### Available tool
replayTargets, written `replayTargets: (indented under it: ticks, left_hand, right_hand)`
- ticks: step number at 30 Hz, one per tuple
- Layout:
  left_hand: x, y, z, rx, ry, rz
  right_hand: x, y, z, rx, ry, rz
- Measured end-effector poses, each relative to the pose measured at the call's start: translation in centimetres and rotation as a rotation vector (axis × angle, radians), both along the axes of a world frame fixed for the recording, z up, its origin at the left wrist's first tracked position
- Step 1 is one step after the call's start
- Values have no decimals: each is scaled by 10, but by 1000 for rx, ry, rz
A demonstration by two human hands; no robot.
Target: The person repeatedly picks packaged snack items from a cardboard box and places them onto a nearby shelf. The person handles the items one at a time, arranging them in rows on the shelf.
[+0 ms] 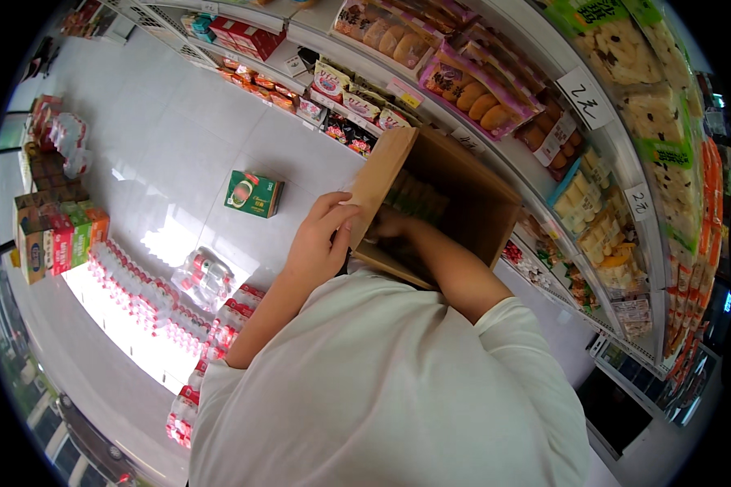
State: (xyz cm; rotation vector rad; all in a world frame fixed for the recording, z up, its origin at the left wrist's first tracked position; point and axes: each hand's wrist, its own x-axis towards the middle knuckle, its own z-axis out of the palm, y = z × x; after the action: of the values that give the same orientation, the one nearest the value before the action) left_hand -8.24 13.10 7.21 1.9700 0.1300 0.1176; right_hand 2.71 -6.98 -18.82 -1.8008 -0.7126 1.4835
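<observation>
An open cardboard box (471, 174) is held in front of my body, against the shelf edge. My left hand (326, 235) grips its left side, with the fingers bent over the flap's edge. My right arm reaches into the box from the right. Inside, my right hand (390, 225) is in shadow near the left wall, and its fingers are mostly hidden. Beside that hand, a row of small greenish-brown packs (418, 199) lies along the box's inner side. Much of the box's interior is dark.
Curving along the right, store shelves carry bagged bread rolls (467, 93) and other packaged snacks (597, 191). On the tiled floor stand a green carton (253, 195), shrink-wrapped bottle packs (207, 276) and, at the left, stacked colourful cartons (61, 239).
</observation>
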Motion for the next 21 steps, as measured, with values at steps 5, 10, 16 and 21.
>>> replayTargets:
  ticks: [5,10,16,21]
  left_hand:
    - [3,11,1,56,-60,10]
    - [14,10,18,-3,-59,21]
    - [28,1,24,-76,-101,-32]
    - [36,-16,38,-14,-21,-102]
  right_hand:
    - [6,-2,31,-42,48,21]
    - [23,3,112,-170,214,-59]
    - [30,-62,234,62,197,-172]
    - [0,-108,345,217,-36,-426]
